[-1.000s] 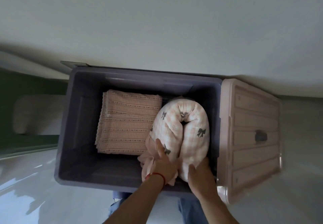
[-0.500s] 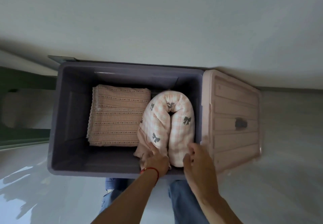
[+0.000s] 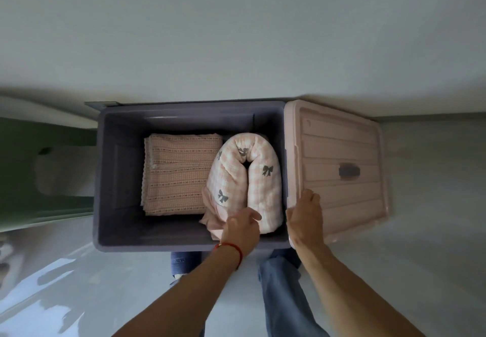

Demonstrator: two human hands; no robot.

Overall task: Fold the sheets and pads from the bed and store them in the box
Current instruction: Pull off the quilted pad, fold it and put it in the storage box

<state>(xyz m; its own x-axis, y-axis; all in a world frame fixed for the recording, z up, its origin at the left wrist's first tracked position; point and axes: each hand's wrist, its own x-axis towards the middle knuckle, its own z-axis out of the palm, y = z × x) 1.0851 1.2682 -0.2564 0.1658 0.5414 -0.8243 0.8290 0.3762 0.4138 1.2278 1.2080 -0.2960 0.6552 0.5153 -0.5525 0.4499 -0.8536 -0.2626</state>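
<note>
The soft, light pad (image 3: 244, 184), doubled over inside the box (image 3: 118, 178), is pressed by the relaxed left hand (image 3: 240, 227); the lid (image 3: 339, 168) edge is gripped by the right hand (image 3: 306, 215).

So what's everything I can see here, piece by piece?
box: one, grey-purple, on the floor against the wall, open.
lid: one, pale pink, at the box's right edge, dark handle in its middle.
sheet: one, folded flat, peach with woven stripes, left part of the box.
pad: one, pink and white check with dark bows, folded over into an arch, right part of the box, beside the sheet.
cloth: one, plain pink, partly under the pad's near end.
jeans: blue, below the box.
wristband: one, red, on the left wrist.
left hand: at the pad's near end.
right hand: grip on the lid's near corner.
</note>
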